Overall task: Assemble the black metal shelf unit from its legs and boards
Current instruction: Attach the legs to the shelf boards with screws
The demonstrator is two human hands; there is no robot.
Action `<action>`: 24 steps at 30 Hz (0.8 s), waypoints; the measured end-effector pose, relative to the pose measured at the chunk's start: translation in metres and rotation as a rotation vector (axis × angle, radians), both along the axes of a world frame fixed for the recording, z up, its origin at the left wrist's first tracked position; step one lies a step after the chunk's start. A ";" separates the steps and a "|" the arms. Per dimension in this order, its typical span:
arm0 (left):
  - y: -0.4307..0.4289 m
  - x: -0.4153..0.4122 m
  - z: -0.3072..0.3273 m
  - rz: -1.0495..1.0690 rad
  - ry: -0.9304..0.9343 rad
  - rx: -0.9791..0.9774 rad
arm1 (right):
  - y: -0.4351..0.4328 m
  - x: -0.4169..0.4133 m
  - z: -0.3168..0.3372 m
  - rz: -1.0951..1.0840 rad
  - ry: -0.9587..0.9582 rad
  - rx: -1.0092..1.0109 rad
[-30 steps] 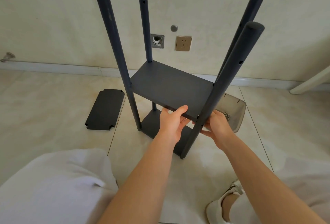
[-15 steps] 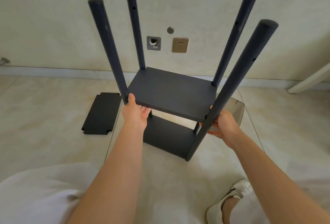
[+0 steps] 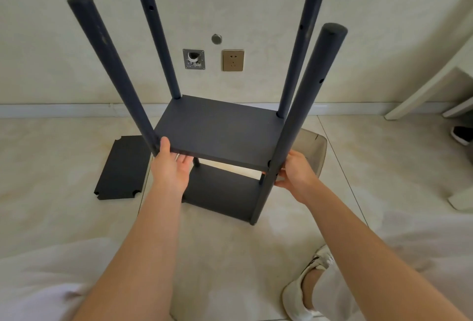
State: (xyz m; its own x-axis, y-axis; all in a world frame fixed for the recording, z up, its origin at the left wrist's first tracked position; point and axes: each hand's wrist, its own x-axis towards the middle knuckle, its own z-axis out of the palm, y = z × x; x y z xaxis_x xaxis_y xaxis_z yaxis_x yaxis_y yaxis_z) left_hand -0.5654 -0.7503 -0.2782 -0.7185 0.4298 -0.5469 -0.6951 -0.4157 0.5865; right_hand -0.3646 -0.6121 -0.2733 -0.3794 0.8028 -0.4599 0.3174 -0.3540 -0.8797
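Shelf unit [image 3: 222,192] upright on the floor [image 3: 64,218], mid-frame, four legs up, two boards in. Far left, spare board [image 3: 122,167] flat on the tiles, not yet fitted. Left hand [image 3: 171,169] now across at the front left corner, away from the middle of the edge: thumb on top of the upper board [image 3: 220,131], fingers beneath, pinching it. Right hand [image 3: 294,174] still wrapped round the front right leg [image 3: 307,105], just under that board. Looks like squaring both front corners ahead of the last board.
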 end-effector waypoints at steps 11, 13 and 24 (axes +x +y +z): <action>0.032 0.113 -0.005 -0.566 0.292 -0.163 | 0.002 -0.003 -0.013 -0.012 0.029 0.089; 0.033 0.114 -0.006 -0.569 0.318 -0.182 | 0.006 0.001 -0.019 -0.013 0.076 0.032; 0.035 0.110 -0.020 -0.581 0.364 -0.139 | 0.062 0.048 -0.100 -0.053 -0.386 0.201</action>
